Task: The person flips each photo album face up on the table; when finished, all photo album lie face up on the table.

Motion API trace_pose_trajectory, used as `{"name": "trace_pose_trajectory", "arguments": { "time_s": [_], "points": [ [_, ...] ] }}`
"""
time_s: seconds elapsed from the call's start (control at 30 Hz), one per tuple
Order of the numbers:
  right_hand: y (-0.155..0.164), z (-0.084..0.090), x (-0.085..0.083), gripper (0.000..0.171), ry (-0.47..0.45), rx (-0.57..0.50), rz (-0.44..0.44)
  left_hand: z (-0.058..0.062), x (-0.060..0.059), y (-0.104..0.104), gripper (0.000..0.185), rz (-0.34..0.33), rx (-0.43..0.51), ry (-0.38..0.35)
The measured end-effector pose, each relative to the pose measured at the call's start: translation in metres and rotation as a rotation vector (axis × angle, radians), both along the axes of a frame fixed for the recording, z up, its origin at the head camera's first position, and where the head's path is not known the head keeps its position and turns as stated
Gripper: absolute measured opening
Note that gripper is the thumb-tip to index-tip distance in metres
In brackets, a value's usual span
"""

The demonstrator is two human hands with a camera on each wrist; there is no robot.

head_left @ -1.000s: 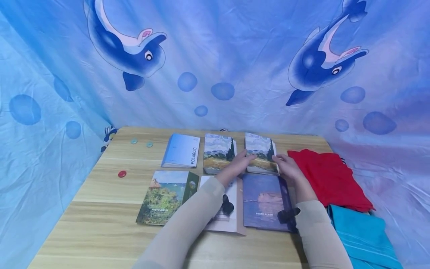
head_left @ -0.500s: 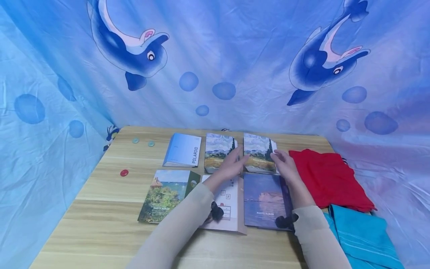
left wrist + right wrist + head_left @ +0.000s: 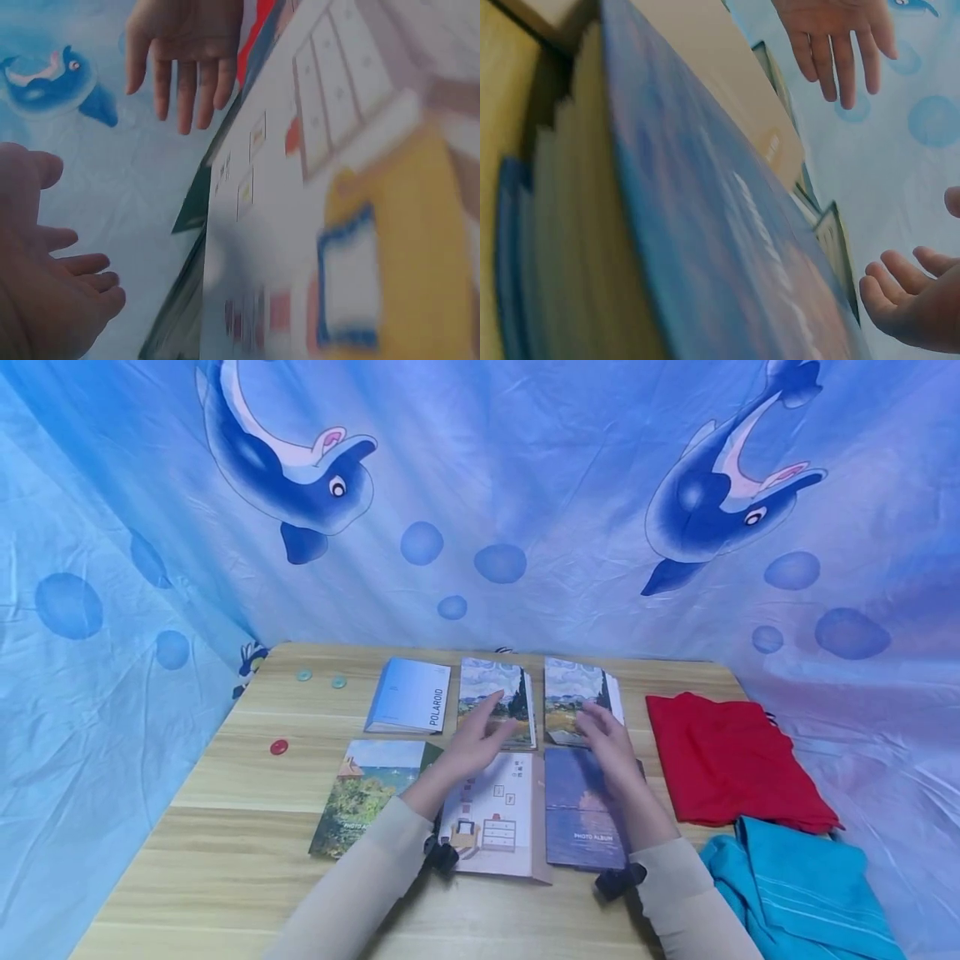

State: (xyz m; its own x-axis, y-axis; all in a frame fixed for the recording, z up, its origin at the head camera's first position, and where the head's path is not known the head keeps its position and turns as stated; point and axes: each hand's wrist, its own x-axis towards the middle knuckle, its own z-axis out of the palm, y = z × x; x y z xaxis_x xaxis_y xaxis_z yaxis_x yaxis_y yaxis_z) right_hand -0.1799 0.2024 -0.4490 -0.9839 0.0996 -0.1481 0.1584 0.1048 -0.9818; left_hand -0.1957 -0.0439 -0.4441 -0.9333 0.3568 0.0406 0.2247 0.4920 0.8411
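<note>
My left hand (image 3: 476, 743), its fingers extended, hovers over the gap between the middle landscape-painting photo album (image 3: 483, 681) and the white furniture-print album (image 3: 517, 852). Over the front edge of the matching right landscape album (image 3: 566, 681) is my right hand (image 3: 609, 745), fingers loosely spread. Neither hand holds anything. A purple photo album (image 3: 581, 818) lies below the right hand. In the left wrist view, the left hand (image 3: 52, 277) and right hand (image 3: 191, 37) appear apart with fingers extended. The right wrist view shows the purple album's cover (image 3: 705, 187) and page edges up close.
A blue Polaroid album (image 3: 412, 689) and a green garden-print album (image 3: 360, 793) lie to the left. Two teal buttons (image 3: 339, 682) and a red button (image 3: 279, 747) are further left. Folded red cloth (image 3: 735, 760) and teal cloth (image 3: 810, 877) lie at the right edge.
Both hands have come off the sides of the right landscape album. The left hand moved left and closer to me; the right moved slightly left and back. The albums stay about where they were.
</note>
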Motion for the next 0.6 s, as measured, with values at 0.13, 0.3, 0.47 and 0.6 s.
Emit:
{"name": "trace_pose_trajectory", "arguments": {
  "time_s": [0.13, 0.3, 0.47, 0.6],
  "points": [
    [-0.012, -0.004, 0.001, 0.056, 0.001, -0.076, 0.009, -0.001, 0.008, -0.02, 0.071, 0.01, -0.003, 0.019],
    [-0.031, -0.005, -0.002, 0.053, 0.029, -0.119, 0.033, -0.001, 0.016, -0.046, 0.068, 0.045, -0.028, 0.072],
    [-0.052, 0.0, -0.005, 0.053, 0.047, -0.116, 0.049, -0.003, 0.024, -0.067, 0.064, 0.072, -0.033, 0.098],
    [-0.071, 0.002, -0.003, 0.052, 0.028, -0.082, 0.078, -0.008, 0.037, -0.089, 0.062, 0.101, -0.049, 0.112]
  ]
}}
